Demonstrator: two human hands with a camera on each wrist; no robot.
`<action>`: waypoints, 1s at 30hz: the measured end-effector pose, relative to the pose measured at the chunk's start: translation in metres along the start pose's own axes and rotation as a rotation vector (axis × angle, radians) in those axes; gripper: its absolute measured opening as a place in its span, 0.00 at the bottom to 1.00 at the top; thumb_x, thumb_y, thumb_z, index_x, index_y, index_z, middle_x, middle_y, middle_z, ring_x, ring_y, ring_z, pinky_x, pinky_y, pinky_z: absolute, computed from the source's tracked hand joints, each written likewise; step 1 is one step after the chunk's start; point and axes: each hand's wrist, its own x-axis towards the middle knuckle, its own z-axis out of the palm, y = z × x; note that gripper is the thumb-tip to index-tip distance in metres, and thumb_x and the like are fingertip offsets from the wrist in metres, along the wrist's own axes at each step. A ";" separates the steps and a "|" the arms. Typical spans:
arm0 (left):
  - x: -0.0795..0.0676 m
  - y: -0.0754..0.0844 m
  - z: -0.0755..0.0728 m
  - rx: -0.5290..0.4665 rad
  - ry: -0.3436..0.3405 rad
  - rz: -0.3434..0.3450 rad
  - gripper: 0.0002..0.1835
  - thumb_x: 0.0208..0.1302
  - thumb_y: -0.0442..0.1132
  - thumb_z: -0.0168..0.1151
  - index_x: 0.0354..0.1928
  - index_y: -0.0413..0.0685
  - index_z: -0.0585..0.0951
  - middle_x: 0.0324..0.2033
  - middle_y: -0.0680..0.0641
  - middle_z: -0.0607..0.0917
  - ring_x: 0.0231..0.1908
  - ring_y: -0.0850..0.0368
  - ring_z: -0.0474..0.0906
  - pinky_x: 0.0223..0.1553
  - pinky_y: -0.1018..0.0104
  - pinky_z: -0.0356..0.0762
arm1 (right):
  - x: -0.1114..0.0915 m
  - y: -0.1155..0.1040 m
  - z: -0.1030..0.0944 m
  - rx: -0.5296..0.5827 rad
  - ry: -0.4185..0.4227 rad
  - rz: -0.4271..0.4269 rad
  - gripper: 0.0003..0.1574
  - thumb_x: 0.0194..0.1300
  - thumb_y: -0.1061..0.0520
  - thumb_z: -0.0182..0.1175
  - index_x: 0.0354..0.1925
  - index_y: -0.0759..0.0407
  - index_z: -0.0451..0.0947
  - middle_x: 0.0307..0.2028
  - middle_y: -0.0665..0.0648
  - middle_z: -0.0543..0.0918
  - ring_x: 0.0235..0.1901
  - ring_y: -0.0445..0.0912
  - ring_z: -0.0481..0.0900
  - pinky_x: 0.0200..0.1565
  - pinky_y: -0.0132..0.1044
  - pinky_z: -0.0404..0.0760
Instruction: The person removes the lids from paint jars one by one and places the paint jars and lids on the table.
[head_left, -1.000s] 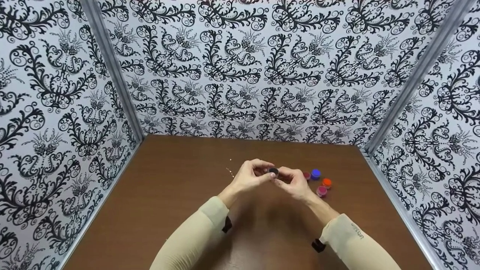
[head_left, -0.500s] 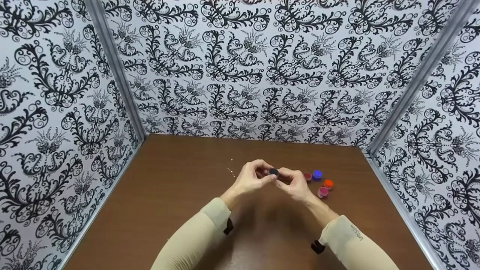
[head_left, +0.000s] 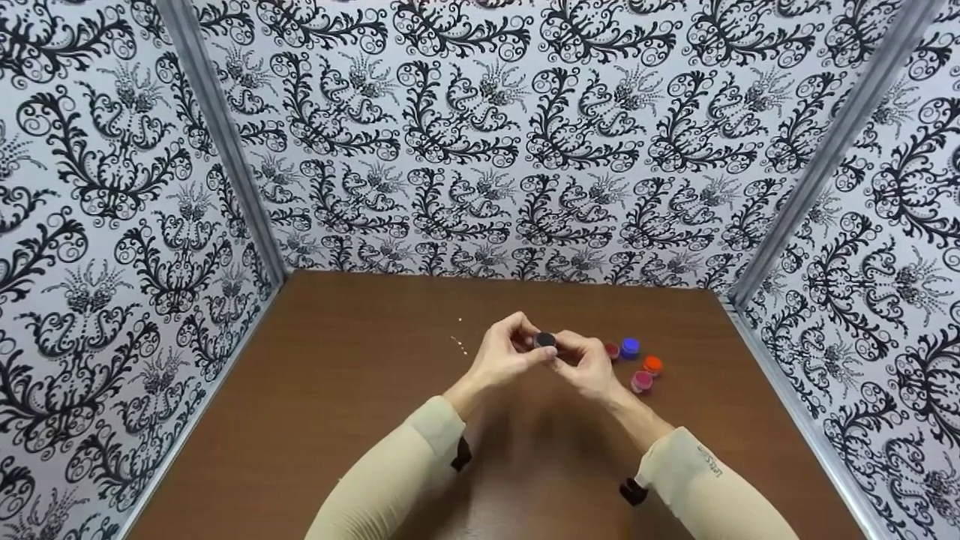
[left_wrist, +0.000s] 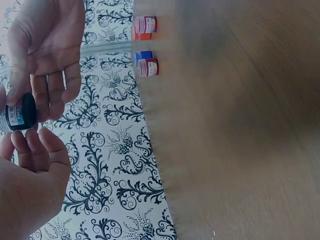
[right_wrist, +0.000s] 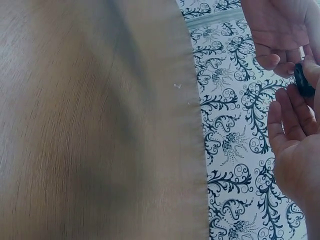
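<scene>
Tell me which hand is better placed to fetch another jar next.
Probably the right hand: it is closer to the blue jar and orange jar. The left hand is farther away, across the black-lidded jar that both hold.

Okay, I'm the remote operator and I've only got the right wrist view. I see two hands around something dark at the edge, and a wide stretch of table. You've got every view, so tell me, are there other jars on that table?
Observer: Yes. In the head view, four stand on the table to the right of the right hand: a blue jar, an orange jar, a pink jar and a dark red jar.

Operator: And the dark thing in the hands, any printing on it?

Observer: Yes. The left wrist view shows a printed label on the side of that dark-topped jar.
</scene>
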 end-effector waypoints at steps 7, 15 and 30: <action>-0.001 0.000 -0.001 -0.005 0.011 -0.037 0.16 0.62 0.34 0.84 0.44 0.36 0.85 0.33 0.48 0.84 0.31 0.66 0.81 0.35 0.76 0.81 | 0.001 0.000 0.000 -0.038 -0.010 0.022 0.15 0.65 0.77 0.72 0.51 0.76 0.89 0.42 0.61 0.94 0.45 0.33 0.90 0.49 0.28 0.90; 0.002 0.000 -0.010 0.020 -0.020 -0.036 0.21 0.64 0.38 0.83 0.56 0.36 0.90 0.36 0.43 0.87 0.33 0.64 0.81 0.38 0.76 0.80 | 0.003 -0.002 0.000 0.003 -0.040 0.043 0.15 0.67 0.77 0.71 0.52 0.78 0.88 0.44 0.46 0.93 0.45 0.33 0.90 0.48 0.28 0.91; 0.001 0.000 -0.021 0.083 -0.133 0.047 0.18 0.69 0.36 0.75 0.58 0.37 0.91 0.43 0.33 0.92 0.35 0.66 0.83 0.41 0.72 0.84 | 0.003 0.000 0.002 -0.011 -0.033 0.049 0.15 0.66 0.78 0.71 0.51 0.78 0.89 0.45 0.43 0.93 0.46 0.33 0.89 0.49 0.28 0.90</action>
